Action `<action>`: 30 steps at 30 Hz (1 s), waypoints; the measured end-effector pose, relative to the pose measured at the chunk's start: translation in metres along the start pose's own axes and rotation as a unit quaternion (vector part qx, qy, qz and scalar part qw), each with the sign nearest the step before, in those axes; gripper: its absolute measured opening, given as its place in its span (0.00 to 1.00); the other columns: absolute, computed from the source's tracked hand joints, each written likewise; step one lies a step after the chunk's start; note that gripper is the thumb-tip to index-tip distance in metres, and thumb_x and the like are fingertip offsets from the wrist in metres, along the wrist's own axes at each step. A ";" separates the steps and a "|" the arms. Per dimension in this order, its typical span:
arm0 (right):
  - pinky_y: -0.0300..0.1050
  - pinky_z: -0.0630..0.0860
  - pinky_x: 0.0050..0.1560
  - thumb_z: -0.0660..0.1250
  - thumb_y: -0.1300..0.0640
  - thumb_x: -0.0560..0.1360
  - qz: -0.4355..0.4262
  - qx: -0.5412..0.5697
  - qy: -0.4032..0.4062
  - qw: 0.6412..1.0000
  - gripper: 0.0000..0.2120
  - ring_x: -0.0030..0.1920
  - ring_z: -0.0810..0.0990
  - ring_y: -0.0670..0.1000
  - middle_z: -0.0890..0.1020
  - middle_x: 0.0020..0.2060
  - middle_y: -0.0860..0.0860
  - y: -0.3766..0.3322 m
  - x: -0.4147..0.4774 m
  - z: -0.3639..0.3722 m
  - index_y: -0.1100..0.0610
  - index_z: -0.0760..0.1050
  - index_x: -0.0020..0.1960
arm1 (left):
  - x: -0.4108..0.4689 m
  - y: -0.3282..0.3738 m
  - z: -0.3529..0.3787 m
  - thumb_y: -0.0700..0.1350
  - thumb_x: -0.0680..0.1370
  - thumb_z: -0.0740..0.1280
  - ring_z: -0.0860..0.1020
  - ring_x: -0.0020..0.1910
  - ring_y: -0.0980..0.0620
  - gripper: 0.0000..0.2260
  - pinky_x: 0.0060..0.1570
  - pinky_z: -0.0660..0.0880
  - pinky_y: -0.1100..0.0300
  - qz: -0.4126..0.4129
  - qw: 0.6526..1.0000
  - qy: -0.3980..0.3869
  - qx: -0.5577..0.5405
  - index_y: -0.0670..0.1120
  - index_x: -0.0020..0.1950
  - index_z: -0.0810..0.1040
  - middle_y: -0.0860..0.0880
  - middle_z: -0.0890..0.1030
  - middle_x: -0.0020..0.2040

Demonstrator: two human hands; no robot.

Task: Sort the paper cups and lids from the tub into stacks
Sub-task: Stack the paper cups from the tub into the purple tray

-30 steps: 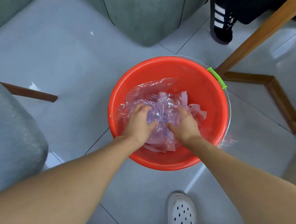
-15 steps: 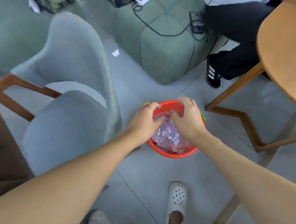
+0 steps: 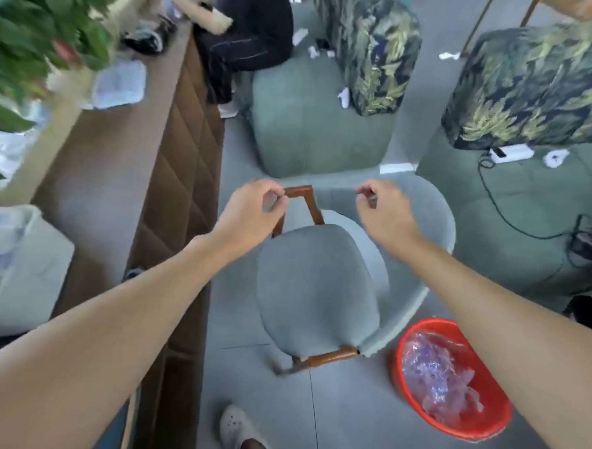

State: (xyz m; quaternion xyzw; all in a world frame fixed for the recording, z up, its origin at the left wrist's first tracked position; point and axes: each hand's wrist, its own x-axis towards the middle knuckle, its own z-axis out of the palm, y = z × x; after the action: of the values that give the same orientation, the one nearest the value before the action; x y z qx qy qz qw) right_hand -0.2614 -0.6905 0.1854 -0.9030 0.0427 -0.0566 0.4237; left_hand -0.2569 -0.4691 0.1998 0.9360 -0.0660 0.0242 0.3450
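Note:
The red tub [image 3: 483,423] stands on the floor at the lower right. Crumpled clear plastic wrap with a purple tint [image 3: 434,372] lies inside it; whatever is under the wrap is hidden. My left hand [image 3: 250,211] and my right hand [image 3: 386,213] are raised over the grey chair, far from the tub. The fingers of both hands are curled in toward the thumb. The blur hides whether anything thin is pinched between them.
A grey upholstered chair [image 3: 315,287] with wooden legs stands right below my hands, beside the tub. A brown quilted bench edge [image 3: 183,191] runs along the left. Green sofas [image 3: 313,122] with leaf-print cushions stand behind; a person sits at the back. My white shoe [image 3: 235,430] is on the floor.
Both hands have left the tub and risen over the chair. The view has swung left, so the tub now sits at the lower right.

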 end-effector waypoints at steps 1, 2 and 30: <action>0.45 0.72 0.54 0.60 0.64 0.78 -0.023 -0.002 -0.017 1.000 0.10 0.47 0.78 0.54 0.79 0.53 0.57 -0.026 0.010 0.019 0.61 0.78 0.55 | -0.001 -0.017 -0.026 0.45 0.80 0.67 0.78 0.50 0.50 0.07 0.55 0.73 0.59 -0.015 1.000 0.021 0.005 0.44 0.55 0.80 0.48 0.82 0.51; 0.43 0.71 0.53 0.60 0.64 0.78 -0.046 -0.001 -0.037 0.998 0.10 0.45 0.77 0.53 0.79 0.52 0.57 -0.052 0.020 0.041 0.61 0.78 0.54 | -0.002 -0.034 -0.053 0.46 0.80 0.66 0.79 0.50 0.50 0.07 0.54 0.74 0.59 -0.034 0.999 0.039 0.010 0.44 0.55 0.80 0.48 0.82 0.51; 0.35 0.71 0.37 0.61 0.62 0.77 -0.429 0.024 -0.517 0.740 0.09 0.37 0.76 0.44 0.79 0.38 0.47 -0.484 0.051 0.510 0.56 0.80 0.51 | -0.107 -0.351 -0.368 0.45 0.81 0.65 0.80 0.46 0.56 0.07 0.46 0.75 0.68 -0.415 0.836 0.359 0.019 0.45 0.54 0.81 0.52 0.82 0.48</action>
State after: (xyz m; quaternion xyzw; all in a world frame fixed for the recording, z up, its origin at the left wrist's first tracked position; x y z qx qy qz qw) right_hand -0.1259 -0.0005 0.2375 -0.7059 -0.5762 0.2419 0.3336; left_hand -0.3133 0.0458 0.2447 0.8075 0.4574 0.2140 0.3047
